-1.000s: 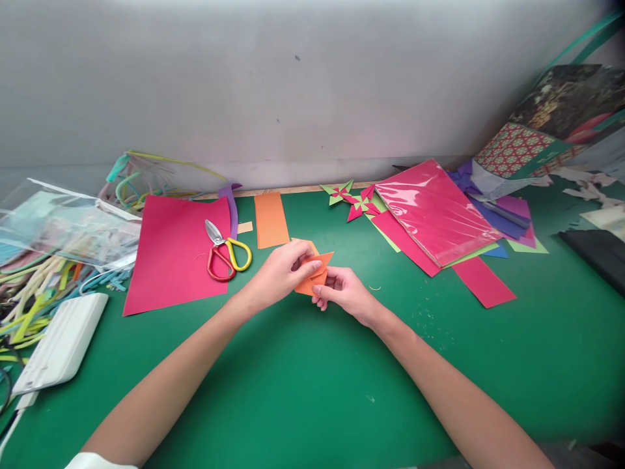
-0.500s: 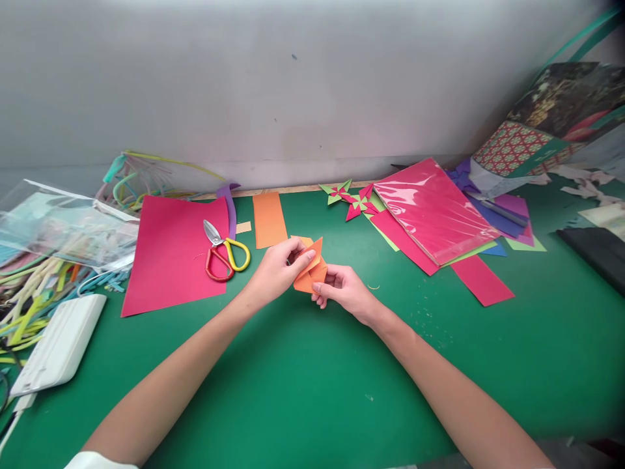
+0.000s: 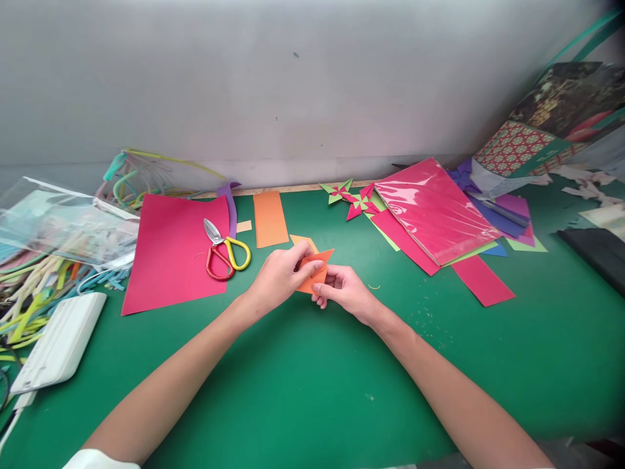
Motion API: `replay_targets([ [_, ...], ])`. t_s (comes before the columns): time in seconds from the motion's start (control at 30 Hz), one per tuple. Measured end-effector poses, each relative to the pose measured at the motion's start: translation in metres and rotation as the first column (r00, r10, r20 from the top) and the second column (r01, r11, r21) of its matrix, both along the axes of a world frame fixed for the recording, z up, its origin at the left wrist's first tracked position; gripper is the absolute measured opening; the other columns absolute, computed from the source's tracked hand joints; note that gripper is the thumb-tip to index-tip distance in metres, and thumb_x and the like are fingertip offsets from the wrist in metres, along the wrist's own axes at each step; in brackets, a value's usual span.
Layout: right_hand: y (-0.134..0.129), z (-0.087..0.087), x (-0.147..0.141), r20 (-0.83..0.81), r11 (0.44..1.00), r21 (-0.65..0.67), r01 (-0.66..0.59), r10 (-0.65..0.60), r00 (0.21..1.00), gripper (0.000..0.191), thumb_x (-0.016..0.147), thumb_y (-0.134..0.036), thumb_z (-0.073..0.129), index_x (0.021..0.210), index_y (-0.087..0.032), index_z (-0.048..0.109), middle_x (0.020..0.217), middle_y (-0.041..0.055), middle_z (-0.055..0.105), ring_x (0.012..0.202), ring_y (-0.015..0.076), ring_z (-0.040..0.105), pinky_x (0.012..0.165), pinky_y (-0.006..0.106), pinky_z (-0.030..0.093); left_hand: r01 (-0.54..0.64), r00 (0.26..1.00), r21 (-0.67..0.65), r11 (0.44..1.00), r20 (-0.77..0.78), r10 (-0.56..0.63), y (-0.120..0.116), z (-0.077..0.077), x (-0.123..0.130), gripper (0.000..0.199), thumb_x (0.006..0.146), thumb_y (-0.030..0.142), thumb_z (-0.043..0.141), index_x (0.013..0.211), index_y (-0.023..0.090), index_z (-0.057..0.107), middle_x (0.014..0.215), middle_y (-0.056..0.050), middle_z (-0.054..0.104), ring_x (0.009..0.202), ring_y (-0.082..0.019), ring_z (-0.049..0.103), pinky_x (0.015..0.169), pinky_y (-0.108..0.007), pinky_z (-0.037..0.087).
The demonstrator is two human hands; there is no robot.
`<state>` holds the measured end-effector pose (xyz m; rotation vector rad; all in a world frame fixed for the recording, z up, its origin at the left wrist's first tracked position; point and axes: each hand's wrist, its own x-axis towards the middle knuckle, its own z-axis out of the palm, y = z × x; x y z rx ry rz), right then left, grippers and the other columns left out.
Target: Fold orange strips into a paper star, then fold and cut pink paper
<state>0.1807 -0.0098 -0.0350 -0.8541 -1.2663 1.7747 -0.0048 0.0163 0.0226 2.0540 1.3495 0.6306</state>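
The folded orange paper piece (image 3: 312, 273) is held over the middle of the smooth green surface (image 3: 312, 404), one sharp tip pointing right and slightly far; its long axis is hard to tell under the hands. The left hand (image 3: 286, 273) clamps its left part between thumb and fingers, the right hand (image 3: 344, 293) pinches its near right edge. Left lie one flat red sheet (image 3: 170, 254) and one pair of metal-bladed scissors with red and yellow handles (image 3: 225, 251); far right, two red-and-green paper stars (image 3: 360, 204).
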Motion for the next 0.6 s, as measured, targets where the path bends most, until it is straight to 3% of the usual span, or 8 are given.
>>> replay_targets([
  [0.6, -0.0007, 0.0025, -0.0006, 0.015, 1.000, 0.009, -0.004, 0.004, 1.000, 0.030, 0.085, -0.039, 0.079, 0.102, -0.015, 0.072, 0.074, 0.0031, 0.071, 0.065, 0.0162, 0.067, 0.059, 0.029, 0.058, 0.037, 0.999, 0.077, 0.996, -0.032, -0.034, -0.0033, -0.0048, 0.0005, 0.024, 0.099, 0.041, 0.056, 0.085, 0.022, 0.051, 0.063, 0.006, 0.051, 0.057, -0.011, 0.042, 0.058, -0.025, 0.030],
])
